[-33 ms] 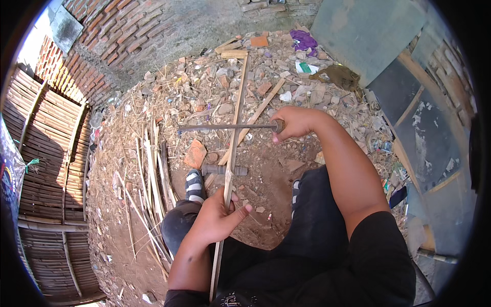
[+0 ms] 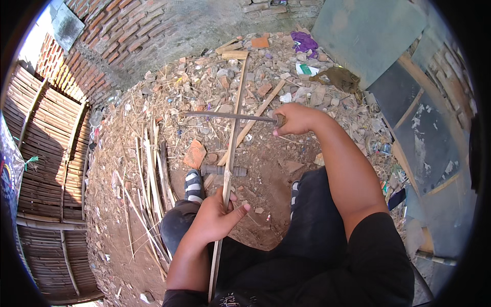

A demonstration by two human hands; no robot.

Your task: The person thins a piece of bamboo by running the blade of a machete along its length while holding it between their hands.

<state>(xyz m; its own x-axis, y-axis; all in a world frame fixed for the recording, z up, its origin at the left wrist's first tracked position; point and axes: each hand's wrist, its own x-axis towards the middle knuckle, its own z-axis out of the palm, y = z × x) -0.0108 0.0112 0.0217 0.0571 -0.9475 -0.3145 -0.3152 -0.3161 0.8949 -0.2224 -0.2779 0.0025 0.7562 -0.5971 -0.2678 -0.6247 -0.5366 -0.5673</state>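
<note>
Swung farther forward at its tip, the long blade (image 2: 204,114) left of the right hand (image 2: 292,121) gripping its handle (image 2: 279,121) crosses the bamboo strip (image 2: 230,153) grasped by the left hand (image 2: 220,217) — unsevered, remaining work unclear — with loose strips (image 2: 150,179) lying left of that hand.

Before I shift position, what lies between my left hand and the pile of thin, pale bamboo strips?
In the head view, your left knee in dark trousers lies between your left hand and the strips.
</note>
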